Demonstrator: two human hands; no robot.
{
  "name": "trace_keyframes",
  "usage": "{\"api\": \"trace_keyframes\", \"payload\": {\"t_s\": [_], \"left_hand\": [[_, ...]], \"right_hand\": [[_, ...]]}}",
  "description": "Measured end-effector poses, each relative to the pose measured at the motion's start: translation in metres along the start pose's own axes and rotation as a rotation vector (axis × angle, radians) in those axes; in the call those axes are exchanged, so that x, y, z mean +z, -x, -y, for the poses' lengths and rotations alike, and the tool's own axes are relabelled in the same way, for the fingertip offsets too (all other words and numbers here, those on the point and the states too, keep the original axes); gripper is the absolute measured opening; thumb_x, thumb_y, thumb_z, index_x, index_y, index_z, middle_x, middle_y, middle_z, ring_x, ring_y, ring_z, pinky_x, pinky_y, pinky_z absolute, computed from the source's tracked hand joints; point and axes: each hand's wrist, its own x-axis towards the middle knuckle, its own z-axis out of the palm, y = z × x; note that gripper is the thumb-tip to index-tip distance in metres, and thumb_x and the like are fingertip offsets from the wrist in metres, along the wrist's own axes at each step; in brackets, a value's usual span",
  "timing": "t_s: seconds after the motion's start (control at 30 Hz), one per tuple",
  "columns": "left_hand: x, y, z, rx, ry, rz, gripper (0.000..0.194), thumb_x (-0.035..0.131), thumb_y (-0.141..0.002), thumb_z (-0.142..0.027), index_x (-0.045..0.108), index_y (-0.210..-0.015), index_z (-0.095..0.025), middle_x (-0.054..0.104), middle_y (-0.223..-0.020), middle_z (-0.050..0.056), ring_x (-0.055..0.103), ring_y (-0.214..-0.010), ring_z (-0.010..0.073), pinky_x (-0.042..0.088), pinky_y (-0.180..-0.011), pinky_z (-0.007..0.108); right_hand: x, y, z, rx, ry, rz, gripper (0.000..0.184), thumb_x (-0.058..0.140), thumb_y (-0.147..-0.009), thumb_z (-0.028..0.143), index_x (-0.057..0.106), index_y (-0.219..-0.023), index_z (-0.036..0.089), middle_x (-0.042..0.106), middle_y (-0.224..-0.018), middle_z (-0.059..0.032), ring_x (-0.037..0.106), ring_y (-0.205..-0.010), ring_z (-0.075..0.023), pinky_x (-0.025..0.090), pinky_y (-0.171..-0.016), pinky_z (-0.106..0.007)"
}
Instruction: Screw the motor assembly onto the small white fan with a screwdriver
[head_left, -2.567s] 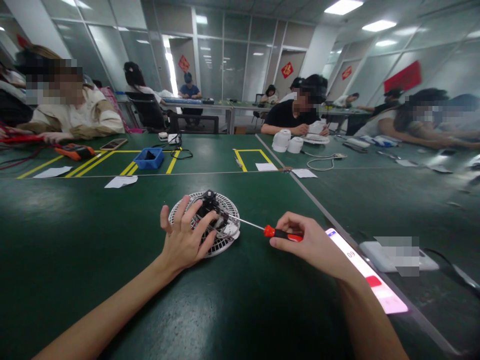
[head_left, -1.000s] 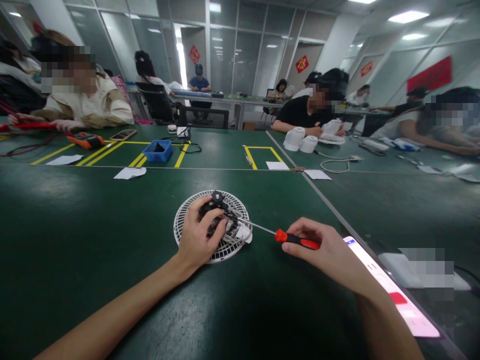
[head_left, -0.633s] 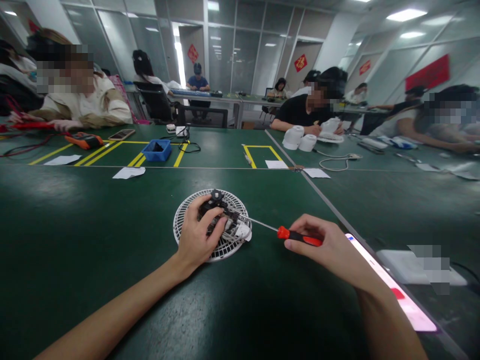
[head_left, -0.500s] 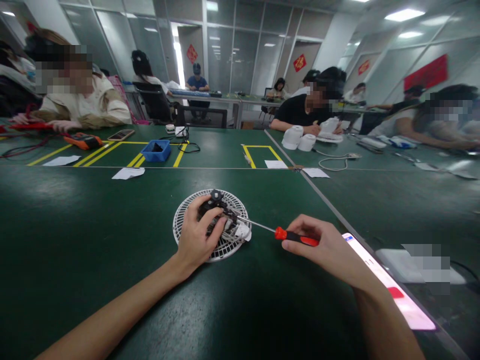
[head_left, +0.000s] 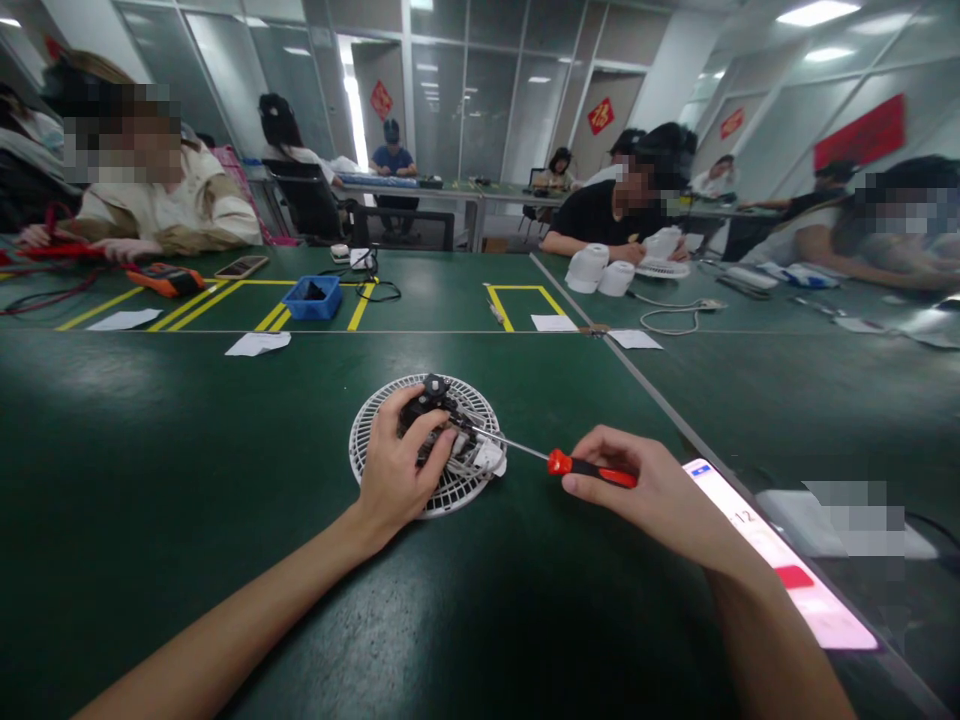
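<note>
Right grip [head_left: 649,480] grasping screwdriver [head_left: 556,462], left grip [head_left: 396,468] clasping mechanism [head_left: 433,392]; green tabletop [head_left: 262,430] surrounds grille rim [head_left: 450,510].

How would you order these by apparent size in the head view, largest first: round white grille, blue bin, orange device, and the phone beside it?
1. Round white grille
2. Blue bin and orange device: too alike to rank
3. Phone beside the orange device

The grille's nearness makes it look larger.
</note>
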Motion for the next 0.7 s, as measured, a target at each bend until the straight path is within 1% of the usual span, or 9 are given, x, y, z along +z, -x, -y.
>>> {"api": "trace_keyframes", "payload": {"t_s": [0.1,0.17,0.27,0.37,0.5,0.57,0.6,0.63,0.7], "left_hand": [[-0.0005,0.0000,-0.0001,-0.004,0.005,0.001,0.019,0.064,-0.091,-0.026,0.062,-0.110,-0.027,0.046,-0.139,0.006,0.049,-0.132,0.0261,0.046,-0.111,0.052],[-0.0007,0.0000,-0.0002,-0.007,0.009,0.000,0.019,0.064,-0.091,-0.026,0.063,-0.110,-0.027,0.046,-0.140,0.005,0.049,-0.132,0.0262,0.046,-0.111,0.053],[-0.0004,0.0002,-0.0001,-0.007,0.022,-0.008,0.019,0.065,-0.090,-0.026,0.063,-0.110,-0.027,0.046,-0.141,0.005,0.049,-0.132,0.0258,0.046,-0.112,0.052],[0.0000,0.0005,0.0002,0.002,0.026,-0.019,0.020,0.066,-0.090,-0.025,0.064,-0.110,-0.025,0.046,-0.140,0.006,0.049,-0.132,0.0256,0.046,-0.111,0.051],[0.0002,0.0006,0.0004,0.006,0.022,-0.029,0.019,0.067,-0.090,-0.026,0.065,-0.109,-0.025,0.048,-0.138,0.007,0.051,-0.130,0.0257,0.048,-0.109,0.051],[0.0000,0.0002,0.0005,-0.003,0.019,-0.024,0.018,0.067,-0.090,-0.027,0.066,-0.108,-0.025,0.048,-0.137,0.007,0.051,-0.129,0.0260,0.048,-0.108,0.051],[-0.0002,-0.0001,0.0005,-0.009,0.018,-0.022,0.018,0.067,-0.089,-0.028,0.066,-0.107,-0.025,0.048,-0.137,0.007,0.051,-0.129,0.0262,0.049,-0.108,0.051],[-0.0004,-0.0003,0.0005,-0.013,0.017,-0.023,0.017,0.068,-0.089,-0.028,0.067,-0.106,-0.024,0.048,-0.137,0.007,0.051,-0.128,0.0263,0.050,-0.107,0.050],[-0.0007,-0.0008,0.0005,-0.019,0.016,-0.024,0.016,0.069,-0.089,-0.029,0.068,-0.104,-0.025,0.048,-0.136,0.007,0.052,-0.127,0.0261,0.050,-0.105,0.050]], "right_hand": [[0.0004,0.0001,0.0025,-0.015,0.034,0.000,0.024,0.073,-0.083,0.045,0.070,-0.087,0.022,0.073,-0.091,-0.0047,0.067,-0.086,-0.0249,0.051,-0.080,-0.038],[0.0007,0.0004,0.0037,-0.010,0.034,0.014,0.026,0.071,-0.084,0.048,0.071,-0.087,0.021,0.073,-0.089,-0.0049,0.066,-0.085,-0.0243,0.051,-0.077,-0.037],[0.0020,0.0007,0.0031,0.042,-0.025,0.065,0.032,0.068,-0.086,0.052,0.071,-0.088,0.020,0.070,-0.082,-0.0044,0.064,-0.074,-0.0196,0.051,-0.064,-0.030],[0.0040,0.0003,0.0000,0.118,-0.103,0.147,0.039,0.060,-0.091,0.056,0.070,-0.088,0.019,0.065,-0.078,-0.0025,0.058,-0.060,-0.0136,0.045,-0.050,-0.025],[0.0062,0.0002,-0.0020,0.196,-0.183,0.215,0.045,0.056,-0.092,0.060,0.064,-0.081,0.018,0.058,-0.069,0.0005,0.055,-0.053,-0.0113,0.041,-0.043,-0.022],[0.0058,0.0014,-0.0008,0.206,-0.201,0.217,0.042,0.058,-0.090,0.060,0.063,-0.087,0.019,0.054,-0.066,0.0025,0.053,-0.052,-0.0111,0.040,-0.042,-0.020],[0.0052,0.0023,0.0000,0.201,-0.207,0.209,0.039,0.063,-0.088,0.059,0.062,-0.091,0.020,0.054,-0.067,0.0032,0.053,-0.053,-0.0110,0.040,-0.042,-0.020],[0.0043,0.0033,0.0009,0.197,-0.210,0.202,0.037,0.070,-0.083,0.056,0.060,-0.093,0.022,0.055,-0.070,0.0035,0.053,-0.054,-0.0110,0.041,-0.041,-0.019],[0.0018,0.0047,0.0020,0.189,-0.206,0.190,0.040,0.082,-0.074,0.047,0.055,-0.092,0.024,0.058,-0.078,0.0028,0.055,-0.059,-0.0118,0.043,-0.042,-0.019]]}}
